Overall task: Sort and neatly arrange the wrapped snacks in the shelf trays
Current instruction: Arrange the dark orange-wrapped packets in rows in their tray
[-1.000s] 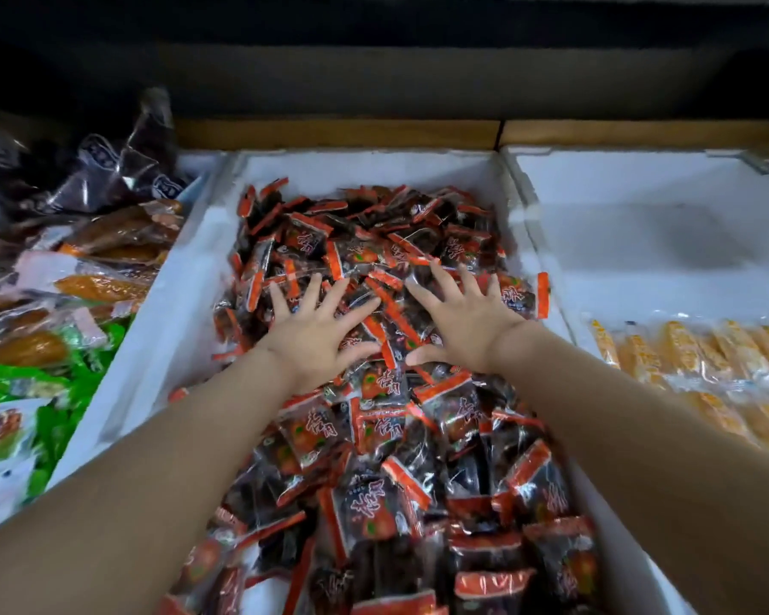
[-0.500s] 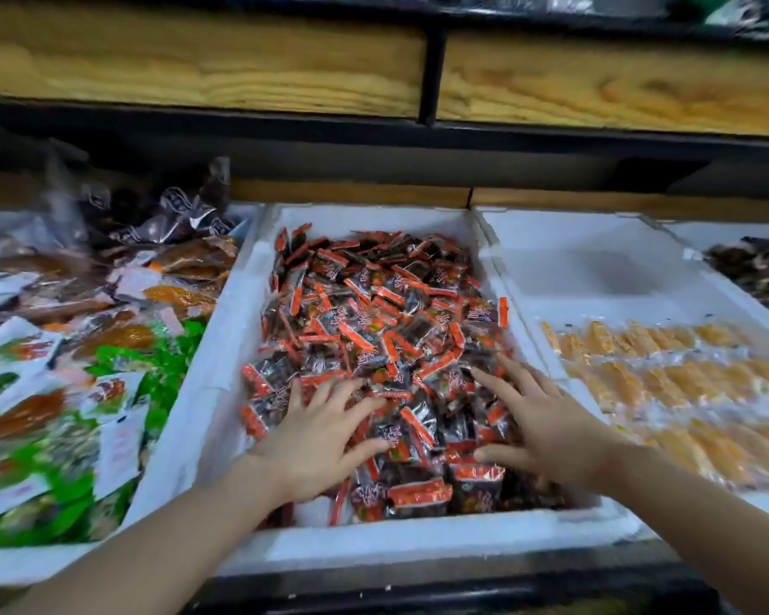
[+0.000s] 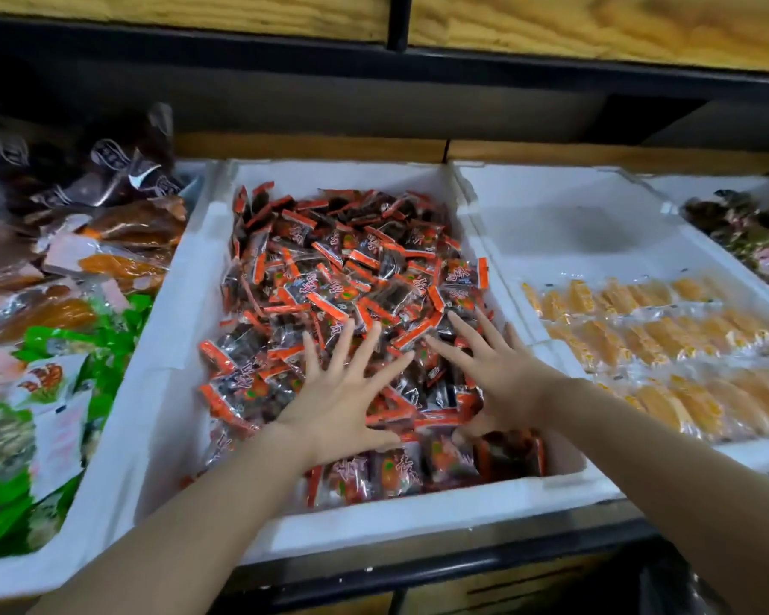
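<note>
A white foam tray (image 3: 183, 330) in the middle of the shelf holds a loose heap of small dark snacks in clear wrappers with orange-red ends (image 3: 356, 259). My left hand (image 3: 342, 401) lies flat on the near part of the heap, fingers spread wide and straight. My right hand (image 3: 493, 370) presses flat beside it on the right side of the heap, fingers spread, thumb pointing toward me. Neither hand holds a packet.
Left tray (image 3: 1, 574) carries mixed green, white and orange packets (image 3: 58, 348) and dark bags at the back. Right tray (image 3: 551, 206) has rows of yellow wrapped snacks (image 3: 667, 339) in its near half. A further tray with dark mixed packets (image 3: 751, 233) sits at far right. A wooden shelf board (image 3: 596, 24) hangs above.
Both hands slid from the far middle of the heap back toward its near part, still flat and spread. The view pulled back and up, showing the tray's front rim.
</note>
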Demonstrator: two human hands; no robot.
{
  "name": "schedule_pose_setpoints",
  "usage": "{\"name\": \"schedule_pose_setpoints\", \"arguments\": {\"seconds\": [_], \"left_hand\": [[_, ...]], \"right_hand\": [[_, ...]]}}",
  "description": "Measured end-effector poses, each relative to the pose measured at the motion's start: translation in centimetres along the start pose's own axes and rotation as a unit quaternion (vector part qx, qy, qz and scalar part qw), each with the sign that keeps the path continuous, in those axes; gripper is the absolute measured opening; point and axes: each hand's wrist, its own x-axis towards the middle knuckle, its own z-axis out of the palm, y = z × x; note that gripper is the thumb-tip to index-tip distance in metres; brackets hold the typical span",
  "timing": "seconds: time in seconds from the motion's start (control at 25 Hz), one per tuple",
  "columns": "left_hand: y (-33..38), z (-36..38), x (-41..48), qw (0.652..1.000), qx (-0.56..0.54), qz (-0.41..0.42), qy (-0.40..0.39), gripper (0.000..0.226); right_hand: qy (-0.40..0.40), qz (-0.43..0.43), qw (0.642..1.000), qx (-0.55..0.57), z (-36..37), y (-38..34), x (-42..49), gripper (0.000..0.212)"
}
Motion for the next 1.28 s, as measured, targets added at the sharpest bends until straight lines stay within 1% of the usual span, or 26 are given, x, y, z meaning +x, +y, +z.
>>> {"name": "schedule_pose_setpoints", "arguments": {"seconds": [0.08, 0.16, 0.24, 0.36, 0.48, 0.68, 0.8, 0.84, 0.92, 1.0, 1.04, 1.08, 1.2, 1.28], "left_hand": [[-1.4, 0.1, 1.6, 1.000, 0.017, -0.012, -0.002, 0.101], [-2.8, 0.2, 3.1, 0.999, 0.023, -0.025, -0.009, 0.105], [-3.9, 0.2, 4.6, 0.999, 0.024, -0.029, -0.017, 0.102], [-5.0, 0.2, 6.2, 0.999, 0.008, -0.040, -0.023, 0.096], [-5.4, 0.6, 6.8, 0.999, 0.002, -0.038, -0.011, 0.093], [-5.8, 0.8, 7.2, 0.999, -0.026, -0.035, -0.007, 0.088], [-5.6, 0.7, 7.4, 0.999, -0.032, -0.037, 0.001, 0.088], [-5.6, 0.6, 7.6, 0.999, -0.034, -0.040, 0.002, 0.088], [-5.9, 0.4, 8.2, 0.998, -0.037, -0.047, 0.003, 0.088], [-6.5, -0.1, 9.1, 0.998, -0.044, -0.055, 0.001, 0.088], [-6.9, -0.3, 9.6, 0.997, -0.048, -0.062, 0.004, 0.088], [-7.4, -0.4, 10.2, 0.996, -0.049, -0.070, 0.011, 0.087], [-9.3, -0.9, 12.1, 0.995, -0.048, -0.086, 0.021, 0.085], [-10.5, -1.2, 13.6, 0.995, -0.051, -0.089, 0.020, 0.085]], "right_hand": [[0.025, 0.001, 0.999, -0.031, 0.2, 0.7, 1.9, 0.121], [0.023, 0.001, 0.998, -0.060, 0.2, 1.5, 4.1, 0.124], [0.008, -0.009, 0.998, -0.063, -0.2, 2.2, 6.2, 0.127], [0.007, -0.024, 0.996, -0.082, -0.4, 2.9, 8.0, 0.127], [0.009, -0.029, 0.997, -0.074, -0.5, 3.1, 8.5, 0.125], [0.020, -0.010, 1.000, -0.001, -0.3, 3.1, 8.0, 0.115], [0.047, 0.004, 0.999, 0.013, 0.4, 3.4, 7.5, 0.108], [0.053, 0.009, 0.999, 0.008, 0.5, 3.5, 7.4, 0.107], [0.075, 0.012, 0.996, -0.046, 0.7, 3.8, 7.7, 0.105], [0.128, 0.012, 0.987, -0.093, 0.6, 3.9, 8.8, 0.101], [0.153, 0.019, 0.984, -0.087, 0.1, 4.0, 9.7, 0.098], [0.154, 0.023, 0.985, -0.079, -0.4, 4.3, 10.7, 0.096], [0.121, 0.014, 0.990, -0.075, -1.7, 5.7, 13.6, 0.089], [0.126, 0.021, 0.990, -0.067, -2.2, 6.4, 15.5, 0.087]]}}
